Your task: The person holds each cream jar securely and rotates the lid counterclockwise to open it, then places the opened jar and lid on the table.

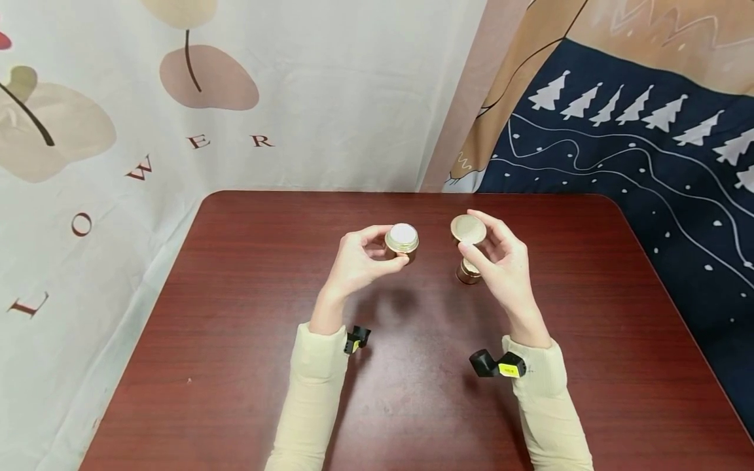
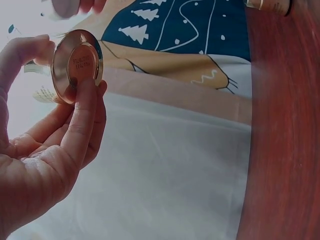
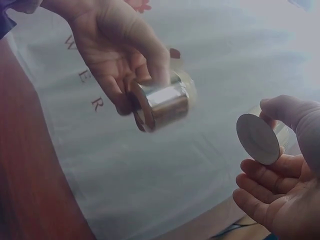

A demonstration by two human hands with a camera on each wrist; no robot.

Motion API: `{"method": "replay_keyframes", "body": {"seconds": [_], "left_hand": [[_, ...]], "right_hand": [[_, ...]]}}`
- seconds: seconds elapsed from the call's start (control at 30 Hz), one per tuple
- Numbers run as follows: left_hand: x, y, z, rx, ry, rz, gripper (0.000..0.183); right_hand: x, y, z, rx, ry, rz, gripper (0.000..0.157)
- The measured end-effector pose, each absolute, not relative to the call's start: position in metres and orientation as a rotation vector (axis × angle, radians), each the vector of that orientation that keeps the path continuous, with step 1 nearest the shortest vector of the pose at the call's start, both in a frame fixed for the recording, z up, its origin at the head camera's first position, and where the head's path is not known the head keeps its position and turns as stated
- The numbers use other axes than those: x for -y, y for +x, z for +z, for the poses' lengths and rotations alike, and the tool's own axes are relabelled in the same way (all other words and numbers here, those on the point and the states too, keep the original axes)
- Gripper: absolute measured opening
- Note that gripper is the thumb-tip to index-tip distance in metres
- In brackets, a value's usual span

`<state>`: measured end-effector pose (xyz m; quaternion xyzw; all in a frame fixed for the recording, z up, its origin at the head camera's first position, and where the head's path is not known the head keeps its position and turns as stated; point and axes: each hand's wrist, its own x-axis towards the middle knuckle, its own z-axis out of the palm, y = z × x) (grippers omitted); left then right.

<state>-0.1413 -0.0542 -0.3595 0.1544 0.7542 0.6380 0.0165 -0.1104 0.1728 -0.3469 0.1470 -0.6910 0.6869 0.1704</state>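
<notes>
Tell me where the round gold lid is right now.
In the head view, the lid is held by the right hand, right of the jar in the left hand and just above the small container on the table.

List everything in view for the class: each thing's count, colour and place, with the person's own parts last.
jar: one, gold with white top, in the left grip
round lid: one, pale gold, in the right grip
small container: one, gold, on the table, partly hidden
table: one, reddish brown, below both hands
lettered cloth: one, off-white, behind and left
tree-print cloth: one, navy and tan, behind and right
wrist cameras: two, black, one per wrist
sleeves: two, cream, on the arms
hands: two, bare, above the table
</notes>
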Motion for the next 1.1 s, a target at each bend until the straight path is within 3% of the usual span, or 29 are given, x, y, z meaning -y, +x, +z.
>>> {"method": "replay_keyframes", "body": {"seconds": [1.1], "left_hand": [[0.069, -0.14, -0.368, -2.354, 0.39, 1.977, 0.045]], "right_hand": [[-0.229, -0.08, -0.373, 1.701, 0.244, 2.027, 0.047]]}}
